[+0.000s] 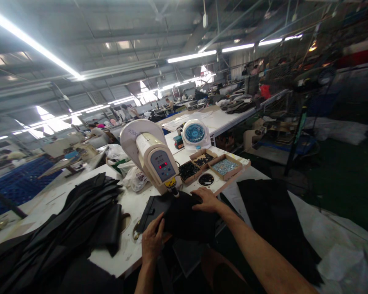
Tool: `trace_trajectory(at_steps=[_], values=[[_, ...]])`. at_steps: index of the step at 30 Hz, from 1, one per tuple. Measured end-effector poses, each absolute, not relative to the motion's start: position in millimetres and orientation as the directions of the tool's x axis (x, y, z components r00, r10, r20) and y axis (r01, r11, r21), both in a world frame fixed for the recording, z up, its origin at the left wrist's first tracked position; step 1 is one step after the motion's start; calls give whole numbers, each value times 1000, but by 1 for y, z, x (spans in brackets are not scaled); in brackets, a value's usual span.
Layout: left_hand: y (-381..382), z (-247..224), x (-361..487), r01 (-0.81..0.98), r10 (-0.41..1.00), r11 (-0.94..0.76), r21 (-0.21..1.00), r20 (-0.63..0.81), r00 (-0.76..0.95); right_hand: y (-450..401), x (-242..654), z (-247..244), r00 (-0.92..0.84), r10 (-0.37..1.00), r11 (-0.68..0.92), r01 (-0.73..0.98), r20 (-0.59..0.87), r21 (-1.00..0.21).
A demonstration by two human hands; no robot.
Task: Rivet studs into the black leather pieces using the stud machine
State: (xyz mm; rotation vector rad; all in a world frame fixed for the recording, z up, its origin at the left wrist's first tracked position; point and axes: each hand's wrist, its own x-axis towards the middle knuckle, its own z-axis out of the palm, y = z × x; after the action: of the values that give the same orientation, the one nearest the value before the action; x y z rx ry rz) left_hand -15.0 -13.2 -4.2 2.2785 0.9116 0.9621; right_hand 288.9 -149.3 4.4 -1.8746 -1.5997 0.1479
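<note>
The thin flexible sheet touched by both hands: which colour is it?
The thin flexible sheet is black, best seen in the head view.

Long ceiling tubes (33, 43) give cold white light, the nearest flaring into haze at upper left. The far windows (49, 123) are blown out. The table (129, 254) is evenly bright, while the floor (340, 179) at right sinks into gloom. Black cloth (188, 220) loses its folds. Distant workers (130, 110) are soft; wide-angle stretch pulls at the edges.
</note>
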Motion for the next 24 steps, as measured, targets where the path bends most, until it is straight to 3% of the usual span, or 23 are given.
trace_trajectory(at_steps=[24], values=[[-12,-6,-14,364,734,-651,666,429,527,-151,287,5,257,908,-28,825,331,-564]])
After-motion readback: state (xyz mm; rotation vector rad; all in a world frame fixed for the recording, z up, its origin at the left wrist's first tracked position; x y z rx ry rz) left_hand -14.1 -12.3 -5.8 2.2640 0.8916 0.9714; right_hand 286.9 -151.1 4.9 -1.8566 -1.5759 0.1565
